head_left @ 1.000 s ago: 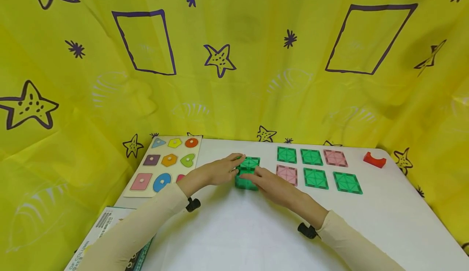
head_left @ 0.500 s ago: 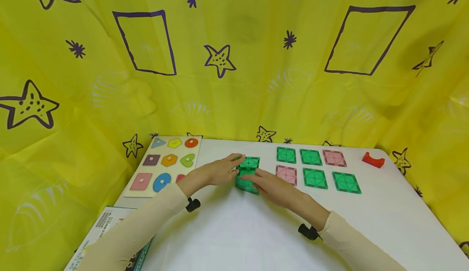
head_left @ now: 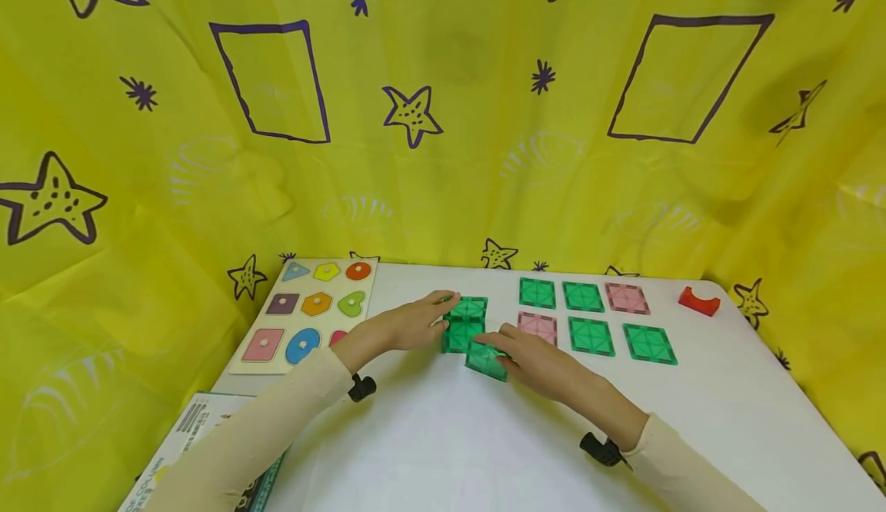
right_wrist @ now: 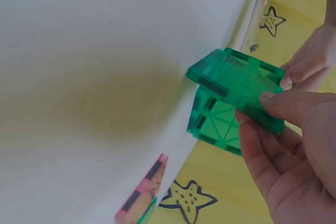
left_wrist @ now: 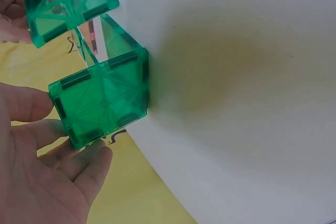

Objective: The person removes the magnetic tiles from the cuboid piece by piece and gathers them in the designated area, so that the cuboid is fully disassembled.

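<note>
counting four green tiles (head_left: 591, 336) lying flat, two pink tiles (head_left: 627, 298) too, losing exact count of the overlapping green tiles by the hands (head_left: 415, 324), seeing just one red piece (head_left: 697, 304), one puzzle board (head_left: 325, 323) carrying nine shapes (head_left: 316, 304), spotting two black wrist gadgets (head_left: 601, 449)

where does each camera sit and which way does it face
Head: on the head, facing forward and down at white table and yellow curtain; forearms, left hand and right hand show.
Left wrist: on that wrist, facing the joined green tiles; left hand shows, right hand partly at upper left.
Right wrist: on that wrist, facing the held green tile; right hand shows, left hand partly at upper right.
Both wrist views share the joined green tiles, held green tile, left hand and right hand.
</note>
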A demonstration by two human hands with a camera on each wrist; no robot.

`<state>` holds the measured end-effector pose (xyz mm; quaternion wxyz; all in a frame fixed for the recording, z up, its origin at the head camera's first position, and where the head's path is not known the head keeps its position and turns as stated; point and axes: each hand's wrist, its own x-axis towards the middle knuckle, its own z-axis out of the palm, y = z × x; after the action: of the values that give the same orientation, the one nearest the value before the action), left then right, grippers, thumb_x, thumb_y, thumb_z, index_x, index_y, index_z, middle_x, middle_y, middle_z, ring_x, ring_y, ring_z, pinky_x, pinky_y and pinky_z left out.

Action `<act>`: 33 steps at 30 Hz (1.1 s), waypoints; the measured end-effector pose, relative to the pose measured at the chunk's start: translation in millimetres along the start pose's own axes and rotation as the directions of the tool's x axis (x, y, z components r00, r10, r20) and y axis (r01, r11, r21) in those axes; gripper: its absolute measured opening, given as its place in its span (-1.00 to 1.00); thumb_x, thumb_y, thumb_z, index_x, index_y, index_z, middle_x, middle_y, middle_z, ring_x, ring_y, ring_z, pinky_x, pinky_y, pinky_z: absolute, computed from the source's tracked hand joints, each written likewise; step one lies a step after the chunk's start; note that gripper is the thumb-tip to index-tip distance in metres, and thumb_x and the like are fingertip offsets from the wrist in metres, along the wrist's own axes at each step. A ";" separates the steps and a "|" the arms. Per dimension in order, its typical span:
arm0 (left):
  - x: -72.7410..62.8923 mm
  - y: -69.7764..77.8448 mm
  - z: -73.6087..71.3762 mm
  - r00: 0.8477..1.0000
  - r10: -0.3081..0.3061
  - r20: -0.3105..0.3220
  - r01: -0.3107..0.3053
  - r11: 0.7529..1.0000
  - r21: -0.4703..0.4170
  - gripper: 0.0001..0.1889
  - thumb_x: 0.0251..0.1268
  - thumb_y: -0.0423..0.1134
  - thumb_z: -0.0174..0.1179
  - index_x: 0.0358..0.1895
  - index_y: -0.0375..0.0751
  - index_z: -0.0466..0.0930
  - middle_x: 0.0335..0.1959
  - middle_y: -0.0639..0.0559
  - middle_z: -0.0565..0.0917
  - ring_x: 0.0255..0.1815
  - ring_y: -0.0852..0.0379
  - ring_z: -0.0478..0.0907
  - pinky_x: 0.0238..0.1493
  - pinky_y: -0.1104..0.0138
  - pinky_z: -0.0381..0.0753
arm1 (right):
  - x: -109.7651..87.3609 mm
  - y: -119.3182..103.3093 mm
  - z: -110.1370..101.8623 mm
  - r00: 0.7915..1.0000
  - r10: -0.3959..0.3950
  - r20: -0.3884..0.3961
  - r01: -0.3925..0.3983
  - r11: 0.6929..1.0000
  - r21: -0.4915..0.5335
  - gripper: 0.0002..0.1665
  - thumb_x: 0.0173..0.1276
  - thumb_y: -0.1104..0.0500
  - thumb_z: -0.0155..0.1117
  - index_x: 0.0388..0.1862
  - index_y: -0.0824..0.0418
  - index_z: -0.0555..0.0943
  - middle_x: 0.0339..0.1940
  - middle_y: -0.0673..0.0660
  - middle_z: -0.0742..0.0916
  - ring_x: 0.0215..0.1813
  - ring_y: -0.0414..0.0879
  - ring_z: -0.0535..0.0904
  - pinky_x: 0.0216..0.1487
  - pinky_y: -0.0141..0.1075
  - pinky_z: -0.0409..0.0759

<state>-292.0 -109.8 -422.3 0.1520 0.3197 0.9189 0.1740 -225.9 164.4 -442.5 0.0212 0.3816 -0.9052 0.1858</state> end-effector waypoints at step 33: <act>0.4 4.1 -0.5 1.000 -0.003 0.005 0.003 1.000 -0.023 -0.35 0.75 -0.13 -0.15 0.75 -0.12 -0.07 0.76 -0.12 -0.03 0.69 -0.12 0.17 0.66 -0.02 0.20 | -193.0 94.4 -66.0 0.720 0.694 0.004 -0.673 0.698 0.245 -0.28 0.64 0.07 0.24 0.59 0.38 0.28 -0.14 0.16 0.72 -0.22 -0.12 0.72 -0.33 -0.33 0.58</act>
<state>-290.3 -106.6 -420.2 0.1584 0.3171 0.9168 0.1837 -162.1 379.9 -446.2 -0.0532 0.0091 -0.9524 0.3001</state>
